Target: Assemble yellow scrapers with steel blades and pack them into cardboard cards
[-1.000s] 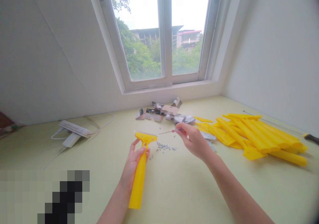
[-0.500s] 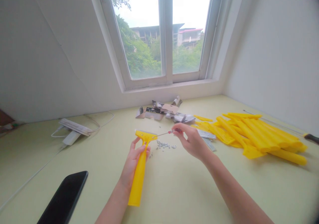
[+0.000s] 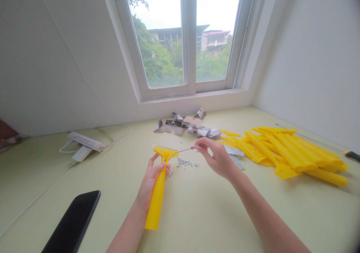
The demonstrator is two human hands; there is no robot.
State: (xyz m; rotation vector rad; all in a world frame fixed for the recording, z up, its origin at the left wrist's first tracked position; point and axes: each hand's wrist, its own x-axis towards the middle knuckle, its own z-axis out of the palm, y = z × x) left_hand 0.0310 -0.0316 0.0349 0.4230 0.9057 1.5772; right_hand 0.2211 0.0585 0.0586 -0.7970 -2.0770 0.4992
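A yellow scraper (image 3: 158, 193) with a wide head and a ribbed handle is held in my left hand (image 3: 149, 180), fingers wrapped round its neck. My right hand (image 3: 216, 157) is closed round the red handle of a thin screwdriver (image 3: 186, 149). The screwdriver's tip meets the right side of the scraper's head. Several small metal nuts (image 3: 188, 163) lie loose on the table just right of the scraper, between my hands.
Yellow scraper parts (image 3: 295, 148) are piled at the right, beside a long rod with a black handle (image 3: 352, 155). Torn packaging (image 3: 185, 124) lies below the window. A black phone (image 3: 73, 221) and a white power strip (image 3: 86, 142) are at the left.
The view has shifted very slightly. Both hands keep their holds, and the screwdriver stays against the scraper's head.
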